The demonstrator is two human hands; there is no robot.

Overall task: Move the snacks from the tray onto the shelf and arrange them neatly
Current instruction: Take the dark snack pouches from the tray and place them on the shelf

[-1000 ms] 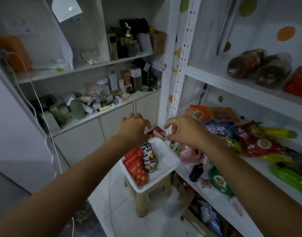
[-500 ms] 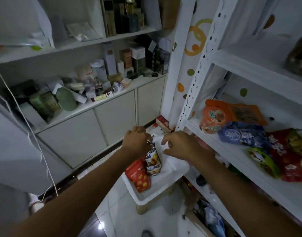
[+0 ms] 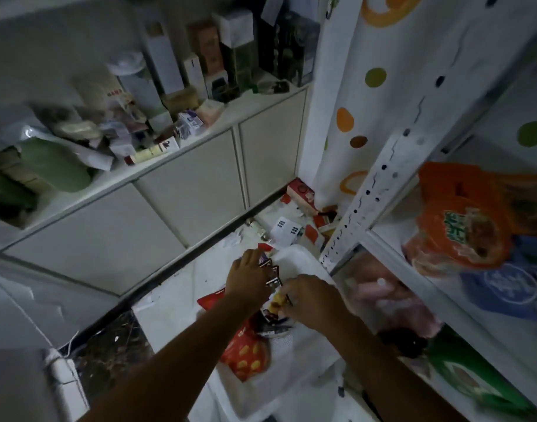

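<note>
1. Status: the tray (image 3: 294,258) holds two groups of snacks, the dark packets (image 3: 272,304) and the red packets (image 3: 246,351). Neither group is off the tray. The shelf (image 3: 380,245) to the right carries an orange bag (image 3: 456,233) and a blue bag (image 3: 504,290); I cannot tell whether they came from the tray.
2. Judgement: the pick-up step is under way. The transfer and the neat arranging are both left, for at least these two groups.
3. Left hand (image 3: 250,280): fingers are bent down over the far end of the dark packets and grip their top edges.
4. Right hand (image 3: 310,300): fingers are curled on the near end of the same group. The thumb is hidden, but it reads as a pinch.
5. Location: the dark packets sit between the two hands on the tray's left half, just beside the red packets, which lie nearer the person.
6. Orientation: the dark packets stand on edge, filed like cards. The row's long axis runs near to far, drifting left at the far end, and the printed faces look towards the person.
7. The red packets overlap along much the same axis.
</note>
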